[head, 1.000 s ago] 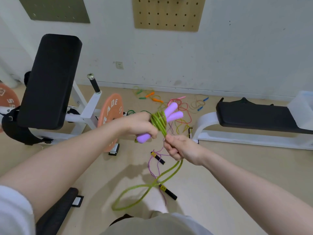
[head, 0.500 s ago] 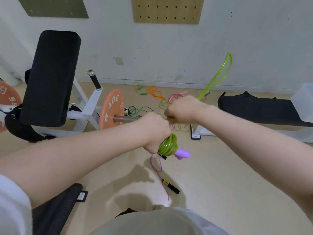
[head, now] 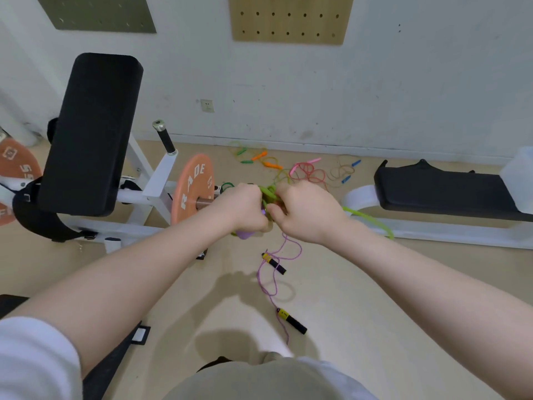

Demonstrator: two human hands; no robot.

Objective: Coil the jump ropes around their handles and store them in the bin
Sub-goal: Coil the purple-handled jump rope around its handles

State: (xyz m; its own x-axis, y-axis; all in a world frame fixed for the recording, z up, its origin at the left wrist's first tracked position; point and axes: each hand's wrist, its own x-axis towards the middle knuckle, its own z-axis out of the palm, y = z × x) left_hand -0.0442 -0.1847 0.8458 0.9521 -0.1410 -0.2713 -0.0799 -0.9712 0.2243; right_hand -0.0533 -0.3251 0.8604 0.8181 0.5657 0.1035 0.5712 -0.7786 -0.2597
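Padded incline bench [head: 89,134], black upholstery on a white frame, stands at the left of the room, its back pad tilted up.

Flat bench [head: 450,194], black pad on a white base, sits low along the right, near the wall.

Wooden pegboard [head: 291,18] hangs on the white wall above; a grey panel [head: 95,13] hangs to its left.

Orange weight plate [head: 193,189] is on a bar beside the incline bench.

Translucent bin [head: 519,180] shows only partly at the right edge, on the flat bench.

Left hand [head: 245,209] is curled round the purple handles [head: 245,234] of the green jump rope [head: 268,193], held in the air before the person; only a handle end peeks out below the fist.

Right hand [head: 305,212], close against the left, pinches the green cord at the coil. A loose length [head: 372,220] trails away behind the right wrist.

Purple rope with black-and-yellow handles [head: 274,262] lies on the floor below the hands.

Tangle of pink, orange, green and blue-handled ropes [head: 305,168] lies on the floor near the wall.
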